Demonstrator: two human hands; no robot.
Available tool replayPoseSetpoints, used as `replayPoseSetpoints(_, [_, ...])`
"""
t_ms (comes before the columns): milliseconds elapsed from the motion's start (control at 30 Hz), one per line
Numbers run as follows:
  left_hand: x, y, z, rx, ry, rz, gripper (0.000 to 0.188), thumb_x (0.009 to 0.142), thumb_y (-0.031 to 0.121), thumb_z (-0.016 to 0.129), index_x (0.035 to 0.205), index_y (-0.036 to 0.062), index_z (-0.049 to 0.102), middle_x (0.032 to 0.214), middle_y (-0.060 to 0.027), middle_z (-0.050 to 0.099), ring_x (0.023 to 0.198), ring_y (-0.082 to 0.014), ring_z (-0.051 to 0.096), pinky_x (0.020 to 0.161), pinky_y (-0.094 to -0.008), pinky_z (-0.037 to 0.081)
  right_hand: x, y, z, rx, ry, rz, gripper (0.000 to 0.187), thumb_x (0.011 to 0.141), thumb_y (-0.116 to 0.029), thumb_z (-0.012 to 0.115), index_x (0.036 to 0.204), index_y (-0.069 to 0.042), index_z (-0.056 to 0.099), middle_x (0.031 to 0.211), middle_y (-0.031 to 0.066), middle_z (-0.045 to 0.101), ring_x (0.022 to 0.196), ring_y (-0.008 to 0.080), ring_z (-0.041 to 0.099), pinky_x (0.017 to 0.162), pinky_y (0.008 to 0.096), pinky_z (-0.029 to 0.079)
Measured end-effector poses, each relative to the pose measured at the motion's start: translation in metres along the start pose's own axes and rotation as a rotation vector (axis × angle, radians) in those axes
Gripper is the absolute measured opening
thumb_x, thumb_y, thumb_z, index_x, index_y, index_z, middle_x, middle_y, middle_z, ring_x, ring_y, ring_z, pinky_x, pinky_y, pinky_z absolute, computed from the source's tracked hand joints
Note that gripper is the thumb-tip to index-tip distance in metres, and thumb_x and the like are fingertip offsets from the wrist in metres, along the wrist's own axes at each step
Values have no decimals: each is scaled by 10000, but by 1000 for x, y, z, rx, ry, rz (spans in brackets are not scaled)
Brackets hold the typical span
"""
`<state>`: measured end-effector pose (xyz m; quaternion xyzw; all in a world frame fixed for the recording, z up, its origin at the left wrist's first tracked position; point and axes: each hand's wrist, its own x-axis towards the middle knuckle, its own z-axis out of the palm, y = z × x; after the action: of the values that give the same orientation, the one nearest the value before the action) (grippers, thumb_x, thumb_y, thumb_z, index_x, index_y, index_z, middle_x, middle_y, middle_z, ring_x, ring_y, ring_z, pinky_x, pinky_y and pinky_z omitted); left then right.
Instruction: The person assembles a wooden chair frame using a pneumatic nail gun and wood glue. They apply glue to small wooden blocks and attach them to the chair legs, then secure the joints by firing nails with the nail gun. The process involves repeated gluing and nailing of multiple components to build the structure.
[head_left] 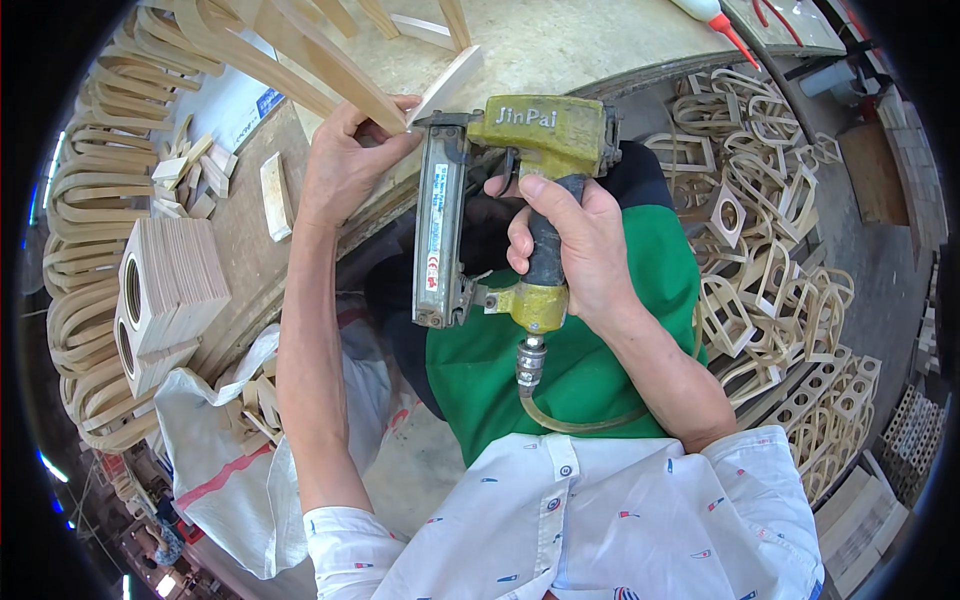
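Nail gun [545, 140] gripped in your right hand [585, 235], likely for control, close by wooden frame [352, 82] at eleven o'clock. Your left hand [345, 165] pinches frame's near end, seemingly steadying it beside pale strip [450, 82]. Plywood stack [185, 270] at nine o'clock, apparently within reach.

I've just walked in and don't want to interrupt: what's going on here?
A person's right hand grips a yellow-green metal nail gun with a black handle. The left hand holds a long, pale wooden strip where it meets a short, pale wooden slat. The nail gun's nose is at that joint; contact is hard to tell.
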<state>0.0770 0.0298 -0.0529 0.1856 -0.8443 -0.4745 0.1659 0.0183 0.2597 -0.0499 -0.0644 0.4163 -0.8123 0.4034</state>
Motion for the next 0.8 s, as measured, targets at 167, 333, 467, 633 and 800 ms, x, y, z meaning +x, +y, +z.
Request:
replayPoseSetpoints(167, [0, 0, 0, 1, -2, 12, 313, 755, 103, 752, 1067, 82, 723, 788, 53, 560, 701, -56, 475, 652, -224, 419, 0, 1, 1, 29, 12, 5, 219, 944, -121, 562, 1073, 53, 530, 1005, 148, 627, 555, 107, 541, 464, 263, 482])
replayPoseSetpoints(333, [0, -2, 1, -4, 2, 28, 306, 759, 98, 750, 1063, 84, 724, 782, 54, 557, 698, -55, 474, 646, -224, 420, 0, 2, 1, 34, 17, 0, 212, 945, -114, 562, 1074, 52, 531, 984, 132, 627, 550, 109, 547, 460, 266, 483])
replayPoseSetpoints(467, [0, 0, 0, 11, 4, 31, 304, 761, 96, 752, 1063, 83, 725, 780, 54, 558, 698, -53, 474, 639, -223, 415, 0, 2, 1, 11, 12, -9, 212, 945, -115, 561, 1076, 50, 529, 983, 132, 625, 551, 108, 549, 460, 267, 485])
replayPoseSetpoints(633, [0, 0, 1, 10, 1, 38, 305, 764, 96, 753, 1067, 82, 722, 769, 58, 560, 698, -49, 474, 635, -221, 413, -1, 3, -2, -42, 6, -2, 258, 947, -142, 557, 1106, 59, 522, 1031, 176, 629, 574, 102, 530, 475, 259, 479])
replayPoseSetpoints(800, [1, -1, -1, 11, -9, 24, 304, 770, 97, 753, 1072, 81, 718, 759, 59, 562, 697, -49, 476, 634, -220, 418, 2, 0, -7, 19, 17, 21, 243, 943, -139, 566, 1084, 55, 527, 1020, 175, 632, 567, 106, 527, 471, 266, 479])
